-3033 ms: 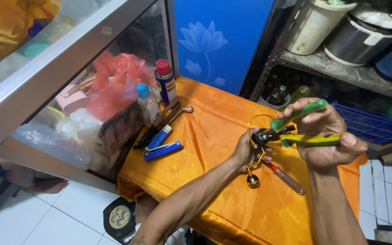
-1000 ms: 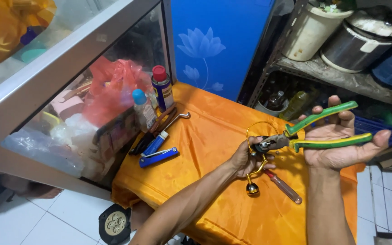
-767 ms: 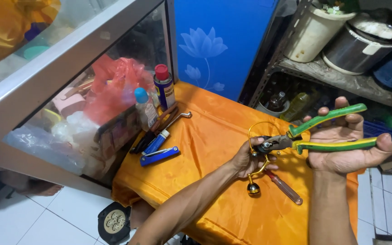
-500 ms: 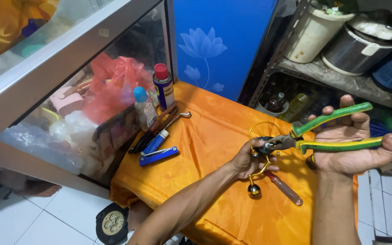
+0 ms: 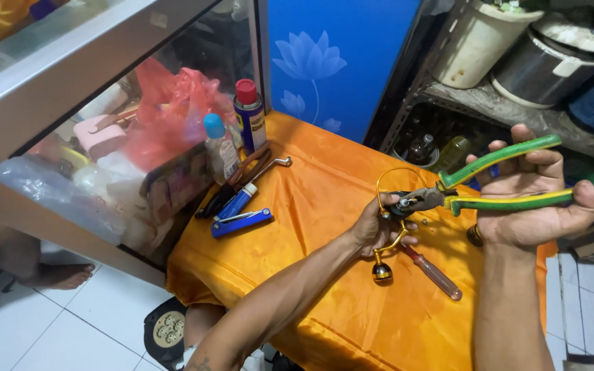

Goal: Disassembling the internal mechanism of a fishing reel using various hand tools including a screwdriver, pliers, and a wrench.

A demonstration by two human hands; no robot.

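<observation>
A small fishing reel [image 5: 388,218], gold and black, is being held in the left hand [image 5: 374,230] just above the orange cloth [image 5: 324,206] that covers the table. The fingers are being kept closed around the reel body, with the gold crank handle [image 5: 381,264] hanging below the hand and the gold bail wire [image 5: 400,177] arching above it. Green-and-yellow pliers [image 5: 489,185] are being held in the right hand [image 5: 534,199]; the handles are spread wide across the open palm, and the nose is being placed against a fitting on top of the reel. Whether the jaws are biting on that fitting cannot be told.

For a sound result, the reel is best braced firmly so that it is not turned with the tool. The jaws should be seated squarely on the fitting before the handles are squeezed, since a slanted bite is likely to slip and mar the metal. Force is best applied gradually.

A red-handled screwdriver [image 5: 434,271] is lying on the cloth just beside the crank handle. A spray can [image 5: 249,113], a small bottle [image 5: 220,148] and two blue tools [image 5: 240,213] are lying well apart, near the glass cabinet [image 5: 70,103].
</observation>
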